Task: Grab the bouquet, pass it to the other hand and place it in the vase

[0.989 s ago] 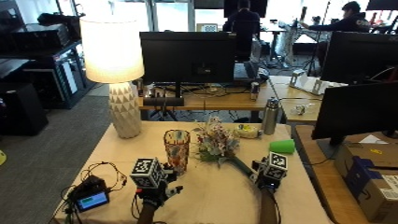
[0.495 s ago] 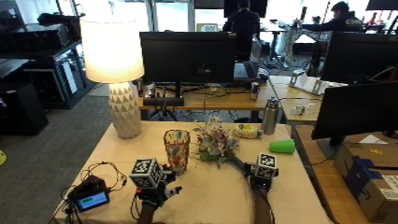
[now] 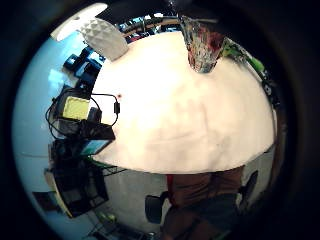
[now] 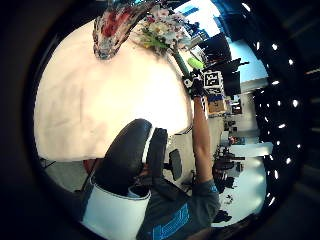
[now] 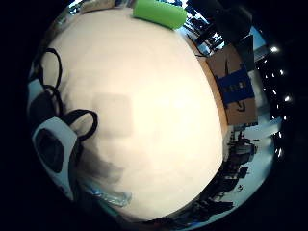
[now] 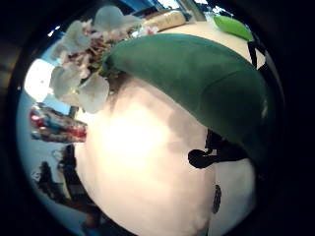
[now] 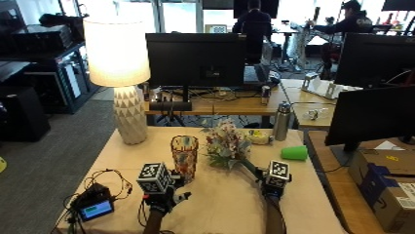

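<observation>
A patterned glass vase (image 7: 185, 154) stands upright on the cream table (image 7: 220, 207). To its right is the bouquet (image 7: 227, 140) of pale flowers, with its green stem slanting down to my right hand (image 7: 274, 181), which grips the stem's lower end. The right thumb side palm view shows the flowers (image 6: 78, 81) and green wrap (image 6: 197, 83) close to that palm, with the vase (image 6: 56, 128) beyond. My left hand (image 7: 165, 196) is just in front of the vase with relaxed fingers, holding nothing. Its palm views show the vase (image 3: 202, 45) and the bouquet (image 4: 162, 30).
A lit lamp (image 7: 123, 73) stands at the table's back left. A green cup (image 7: 295, 152) lies on its side at the right, with a metal bottle (image 7: 281, 122) behind it. A small screen device with cables (image 7: 96, 208) lies at the front left edge.
My right hand has shifted slightly left with the bouquet's stem. The left hand and vase have stayed put.
</observation>
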